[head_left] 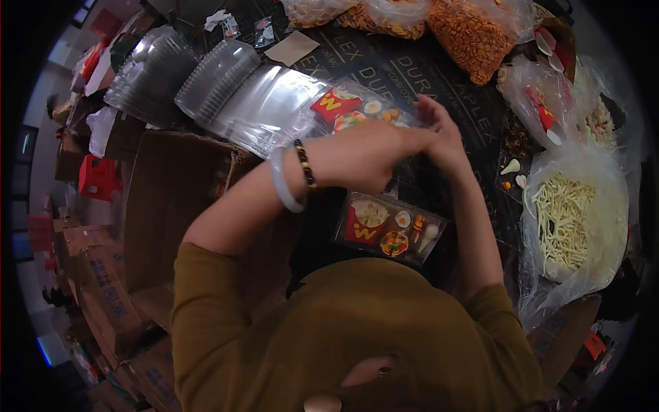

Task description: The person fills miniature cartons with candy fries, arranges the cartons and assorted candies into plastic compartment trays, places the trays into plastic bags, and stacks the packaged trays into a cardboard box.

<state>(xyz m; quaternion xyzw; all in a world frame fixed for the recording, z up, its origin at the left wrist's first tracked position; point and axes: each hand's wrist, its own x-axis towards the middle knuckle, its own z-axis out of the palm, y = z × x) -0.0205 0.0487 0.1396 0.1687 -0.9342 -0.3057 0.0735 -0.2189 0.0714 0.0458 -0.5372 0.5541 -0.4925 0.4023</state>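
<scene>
My left hand point(364, 156), with a white bangle and a dark bead bracelet at the wrist, is seen from the back. Its fingers are curled, and what they hold, if anything, is hidden. It reaches to my right hand point(445, 134), whose bent fingers are apart. Just beyond my hands, partly covered by them, lies a clear package of toy food with a red fries carton point(336, 103) and a fried egg. Nearer my body rests a clear plastic box point(429, 250) containing toy fries in a red carton, an egg, a bowl of food and other small pieces.
Stacked clear plastic trays point(216, 75) and shiny clear sheets point(274, 99) lie to the left. Bags of orange pieces point(473, 41) stand at the back. On the right is a bag of pale toy fries point(566, 220). An open cardboard box point(171, 199) sits by my left arm.
</scene>
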